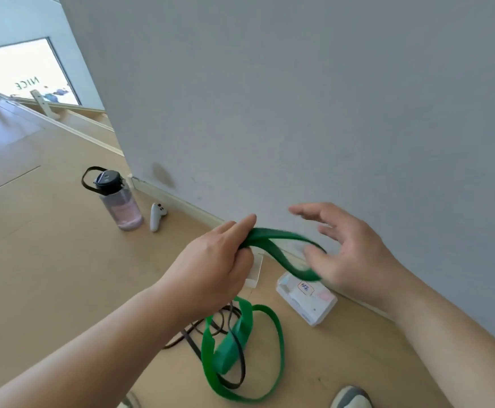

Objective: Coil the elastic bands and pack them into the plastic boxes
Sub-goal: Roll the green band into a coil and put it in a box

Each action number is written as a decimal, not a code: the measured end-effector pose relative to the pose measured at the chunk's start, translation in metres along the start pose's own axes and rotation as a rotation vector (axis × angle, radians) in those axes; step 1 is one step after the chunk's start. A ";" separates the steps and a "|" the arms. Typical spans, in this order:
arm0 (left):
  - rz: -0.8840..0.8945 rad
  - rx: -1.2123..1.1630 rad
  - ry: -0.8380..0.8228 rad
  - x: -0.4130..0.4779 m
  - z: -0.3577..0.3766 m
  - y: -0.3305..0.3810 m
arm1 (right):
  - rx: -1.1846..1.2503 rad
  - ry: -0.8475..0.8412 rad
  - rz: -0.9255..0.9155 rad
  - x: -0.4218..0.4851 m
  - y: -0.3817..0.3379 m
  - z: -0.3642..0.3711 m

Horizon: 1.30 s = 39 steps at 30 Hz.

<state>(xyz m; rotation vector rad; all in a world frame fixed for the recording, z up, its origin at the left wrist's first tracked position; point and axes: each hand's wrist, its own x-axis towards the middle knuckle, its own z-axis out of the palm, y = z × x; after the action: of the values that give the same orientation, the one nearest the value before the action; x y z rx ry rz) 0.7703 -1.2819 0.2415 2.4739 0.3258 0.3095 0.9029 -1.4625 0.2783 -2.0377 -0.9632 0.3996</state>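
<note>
Item: green band (272, 235), a long, flat elastic strip. One short loop is raised between the hands, and the rest hangs down behind the left forearm to lie in loose loops on the wooden floor (49, 275), tangled over a thinner black band (193, 344). Handling, as judged: light, limp and stretchy, with no stiffness to hold a shape, so any coil will likely spring open unless it is kept pinched. The surface looks smooth and rubbery, giving fair grip, and it is not fragile. Best hold: flat between thumb and fingers at the start of the coil, with the other hand feeding the slack round. Left hand (216, 260): fingers curled and pinching the gathered end of the raised loop, forefinger lying along its top. Right hand (349, 248): fingers spread wide and relaxed, blurred. The far end of the loop meets it near the thumb, but whether it is hooked round the thumb or only touching cannot be told. Containers: a clear plastic box (308, 301) with a paper label lies on the floor against the wall (299, 98), below the right hand. A second box (255, 273) shows only partly behind the left hand. Neither visibly holds a band. Other: water bottle (119, 201) and white controller (156, 216) on the floor by the wall, and a shoe (349, 397) at the bottom edge.
</note>
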 end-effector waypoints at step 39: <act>-0.124 -0.623 -0.044 -0.006 -0.026 0.018 | 0.068 -0.006 -0.128 -0.002 -0.008 0.022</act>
<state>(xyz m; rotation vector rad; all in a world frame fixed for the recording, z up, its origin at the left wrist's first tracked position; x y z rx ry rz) 0.7604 -1.2837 0.2717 1.8379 0.3065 0.2558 0.8847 -1.4488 0.2712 -1.9033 -1.0627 0.3651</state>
